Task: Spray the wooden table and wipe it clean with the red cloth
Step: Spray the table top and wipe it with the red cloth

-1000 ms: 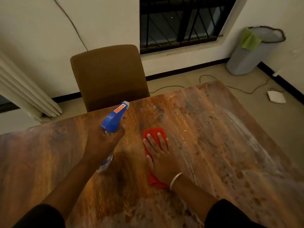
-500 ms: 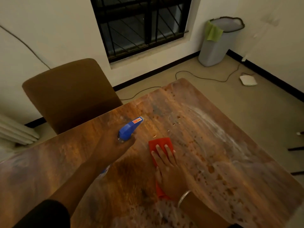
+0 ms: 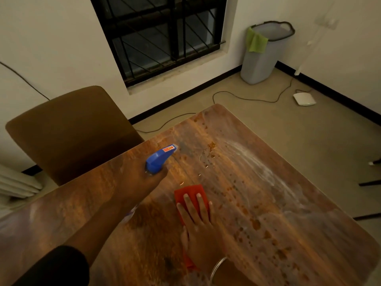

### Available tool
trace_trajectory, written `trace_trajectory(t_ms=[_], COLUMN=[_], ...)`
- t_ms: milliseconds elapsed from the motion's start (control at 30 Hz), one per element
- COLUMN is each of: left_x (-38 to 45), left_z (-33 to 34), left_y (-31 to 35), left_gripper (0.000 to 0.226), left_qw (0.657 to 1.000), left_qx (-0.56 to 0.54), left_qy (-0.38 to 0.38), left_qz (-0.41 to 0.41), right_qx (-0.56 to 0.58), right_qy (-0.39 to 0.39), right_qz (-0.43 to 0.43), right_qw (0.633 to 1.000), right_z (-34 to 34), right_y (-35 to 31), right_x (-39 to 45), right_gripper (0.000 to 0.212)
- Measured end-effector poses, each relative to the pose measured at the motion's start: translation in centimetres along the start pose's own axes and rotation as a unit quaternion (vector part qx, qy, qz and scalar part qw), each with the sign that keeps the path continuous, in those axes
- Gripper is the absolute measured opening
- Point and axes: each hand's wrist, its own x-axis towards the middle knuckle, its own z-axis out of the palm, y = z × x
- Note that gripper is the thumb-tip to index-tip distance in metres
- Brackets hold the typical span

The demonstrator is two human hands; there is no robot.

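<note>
The wooden table (image 3: pixel 257 182) fills the lower view, with wet droplets and pale smeared streaks across its right half. My left hand (image 3: pixel 136 182) grips a spray bottle with a blue trigger head (image 3: pixel 159 159), nozzle aimed at the table's far corner. The bottle's body is mostly hidden under my hand. My right hand (image 3: pixel 199 228) lies flat, fingers spread, pressing the red cloth (image 3: pixel 190 194) onto the tabletop just right of the bottle. The cloth sticks out beyond my fingertips and under my wrist.
A brown padded chair (image 3: pixel 70 133) stands against the table's far left edge. On the floor beyond are a grey bin (image 3: pixel 262 58) with a green cloth, a black cable (image 3: pixel 247 98) and a white flat device (image 3: pixel 304 99). A barred window is behind.
The view has swung to the right, showing more of the table's right side. The bottle's nozzle has tilted from upward to pointing at the far corner. More droplets lie ahead of the cloth.
</note>
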Motion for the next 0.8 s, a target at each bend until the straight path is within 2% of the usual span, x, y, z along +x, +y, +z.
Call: trace_trajectory(t_ms=[100, 167, 233, 267, 300, 400, 467, 533, 667, 733, 800], left_x=[0.5, 0.8, 0.6, 0.5, 0.2, -0.4, -0.3, 0.1, 1.5, 2.1, 2.4], left_z=[-1.0, -2.1, -3.2, -3.5, -3.7, -3.4, -3.1, -2.8, -2.2, -2.1, -2.5], left_y=[-1.0, -2.2, -3.4, -4.0, -4.4, -5.4, -5.1, -4.6, -3.6, -3.2, -3.7], left_gripper=[0.014, 0.015, 0.031, 0.041, 0.046, 0.030, 0.028, 0.022, 0.011, 0.014, 0.019], left_qw=[1.000, 0.999, 0.994, 0.993, 0.993, 0.987, 0.981, 0.977, 0.964, 0.957, 0.949], left_qx=[-0.008, -0.036, -0.078, -0.092, -0.102, -0.116, -0.129, -0.141, -0.162, -0.153, -0.164], left_qy=[0.011, -0.006, -0.015, -0.009, 0.012, 0.107, 0.145, 0.161, 0.208, 0.237, 0.261], left_qz=[0.006, -0.038, -0.078, -0.072, -0.064, -0.014, 0.001, 0.005, 0.038, 0.064, 0.069], right_qx=[0.018, 0.007, -0.010, -0.013, -0.009, 0.021, 0.028, 0.030, 0.027, 0.032, 0.012], right_qy=[0.012, 0.020, 0.016, 0.016, 0.017, 0.010, -0.004, -0.022, -0.048, -0.036, -0.031], right_qz=[0.007, 0.019, 0.052, 0.074, 0.094, 0.132, 0.133, 0.111, -0.053, -0.096, -0.088], right_qw=[1.000, 1.000, 0.998, 0.997, 0.995, 0.991, 0.991, 0.993, 0.997, 0.994, 0.996], right_z=[0.2, -0.2, -1.0, -1.4, -1.9, -3.1, -3.2, -3.0, -1.4, -1.0, -1.6], right_y=[1.1, 3.2, 6.4, 8.2, 9.7, 11.7, 10.9, 8.8, 3.3, 3.8, 6.3], right_x=[0.6, 1.9, 4.2, 5.6, 7.4, 13.0, 15.4, 15.7, 10.2, 7.7, 7.3], right_gripper=[0.070, 0.067, 0.065, 0.067, 0.069, 0.073, 0.072, 0.071, 0.065, 0.060, 0.058])
